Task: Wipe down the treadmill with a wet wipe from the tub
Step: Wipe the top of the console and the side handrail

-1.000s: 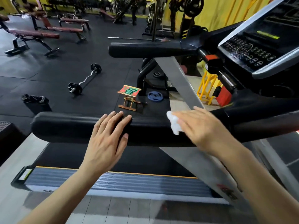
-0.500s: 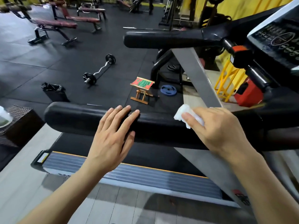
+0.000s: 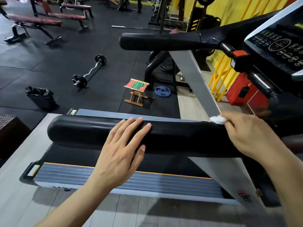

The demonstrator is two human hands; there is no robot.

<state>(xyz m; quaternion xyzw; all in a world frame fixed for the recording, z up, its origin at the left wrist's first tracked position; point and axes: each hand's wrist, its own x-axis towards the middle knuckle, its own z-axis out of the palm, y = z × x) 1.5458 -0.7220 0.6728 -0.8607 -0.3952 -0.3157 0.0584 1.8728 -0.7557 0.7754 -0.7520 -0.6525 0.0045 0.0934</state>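
While flat on the near rail: left hand (image 3: 122,149) lies palm down on the black padded handrail (image 3: 172,138), fingers straight and slightly spread, gripping nothing.
Right hand: right hand (image 3: 247,136) has its fingers curled round a bunched white wet wipe (image 3: 217,119), pinching it at the fingertips.
Wet wipe: pressed at the handrail's far edge, where the grey upright (image 3: 195,79) of the treadmill meets it.
Treadmill deck: grey ribbed side rail (image 3: 114,177) and dark belt lie below the handrail.
Console: black button panel (image 3: 282,48) at upper right, with a second handrail (image 3: 160,41) farther out.
Floor beyond: folding stool (image 3: 136,91), blue weight plate (image 3: 162,91), curl barbell (image 3: 89,71), lined bin (image 3: 41,97), benches (image 3: 47,20) at the back.
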